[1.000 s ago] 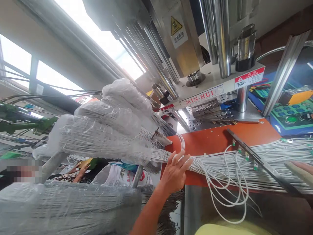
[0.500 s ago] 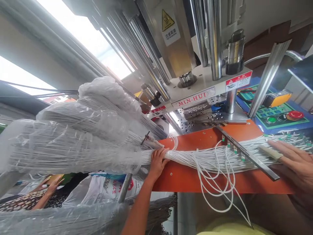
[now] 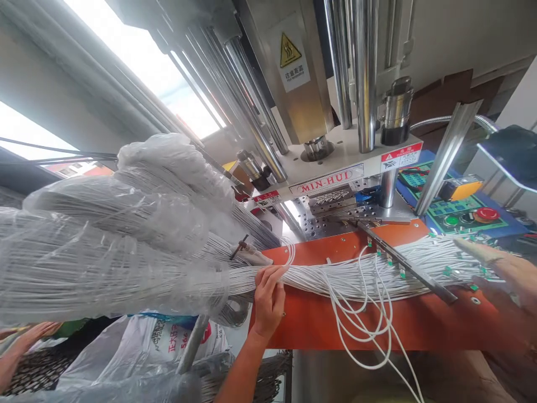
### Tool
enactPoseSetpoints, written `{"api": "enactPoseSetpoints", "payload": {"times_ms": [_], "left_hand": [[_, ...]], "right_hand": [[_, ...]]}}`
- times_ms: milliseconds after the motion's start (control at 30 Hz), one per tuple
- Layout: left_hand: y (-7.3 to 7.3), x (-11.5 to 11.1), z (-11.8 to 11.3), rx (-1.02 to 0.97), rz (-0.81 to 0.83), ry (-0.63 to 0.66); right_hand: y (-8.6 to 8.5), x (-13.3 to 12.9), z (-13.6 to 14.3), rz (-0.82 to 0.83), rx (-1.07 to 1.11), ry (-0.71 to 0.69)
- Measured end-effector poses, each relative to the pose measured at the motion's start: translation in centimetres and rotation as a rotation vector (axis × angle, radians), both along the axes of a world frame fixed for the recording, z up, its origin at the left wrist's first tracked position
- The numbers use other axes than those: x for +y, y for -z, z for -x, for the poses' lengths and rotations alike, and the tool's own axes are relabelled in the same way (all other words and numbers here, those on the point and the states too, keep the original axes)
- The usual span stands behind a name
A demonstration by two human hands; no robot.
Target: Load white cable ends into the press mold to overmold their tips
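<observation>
A thick bundle of white cables (image 3: 310,278) lies across the orange board (image 3: 319,324), small green-tipped connectors at its right end. My left hand (image 3: 269,291) has its fingers wrapped over the bundle near the board's left edge. At the far right my right hand (image 3: 507,271), partly blurred, rests by the connector ends with its fingers stretched out. A dark metal bar (image 3: 413,266) lies slantwise over the cables, with a few green connectors along it. Some loose cables loop down over the board's front edge.
Behind the board stands a press (image 3: 327,182) with steel columns. A control panel (image 3: 470,215) with a red button is at the right. Plastic-wrapped cable bundles (image 3: 104,252) fill the left. Another person's hand (image 3: 36,338) shows at the lower left.
The view has shifted, so the board and press sit a little further left. My right hand has moved off the cables' top toward their connector ends. My left hand stays on the bundle.
</observation>
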State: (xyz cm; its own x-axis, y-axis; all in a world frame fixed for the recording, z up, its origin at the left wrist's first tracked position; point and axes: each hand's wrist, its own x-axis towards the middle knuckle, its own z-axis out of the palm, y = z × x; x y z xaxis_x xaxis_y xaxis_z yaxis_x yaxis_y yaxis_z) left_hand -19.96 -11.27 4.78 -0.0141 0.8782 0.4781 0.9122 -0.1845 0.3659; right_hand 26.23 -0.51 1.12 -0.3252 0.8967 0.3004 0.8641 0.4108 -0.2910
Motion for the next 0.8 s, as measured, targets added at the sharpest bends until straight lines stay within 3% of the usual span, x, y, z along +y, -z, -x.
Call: {"api": "enactPoseSetpoints", "payload": {"times_ms": [67, 133, 233, 333, 467, 633, 800], "left_hand": [[-1.4, 3.1, -3.7, -0.052, 0.075, 0.147], [-2.1, 7.3, -7.5, 0.001, 0.172, 0.374], [-1.8, 13.5, -11.9, 0.119, 0.281, 0.545], [-0.7, 17.4, -13.8, 0.281, 0.391, 0.603], [0.5, 19.3, -13.9, 0.348, 0.459, 0.691], [1.0, 19.4, -13.9, 0.274, 0.365, 0.754], [0.1, 18.5, -13.1, 0.175, 0.241, 0.676]], "right_hand": [[-1.1, -0.6, 2.7, 0.025, 0.011, -0.044], [-1.5, -0.6, 5.8, 0.054, -0.044, -0.119], [-0.8, 0.1, 9.2, 0.09, -0.136, -0.119], [0.1, 0.9, 10.1, 0.115, -0.163, -0.103], [1.3, 1.1, 9.7, 0.089, -0.076, -0.135], [3.0, 2.0, 8.8, 0.007, 0.143, -0.137], [2.0, 4.5, 7.4, -0.065, 0.222, -0.301]]}}
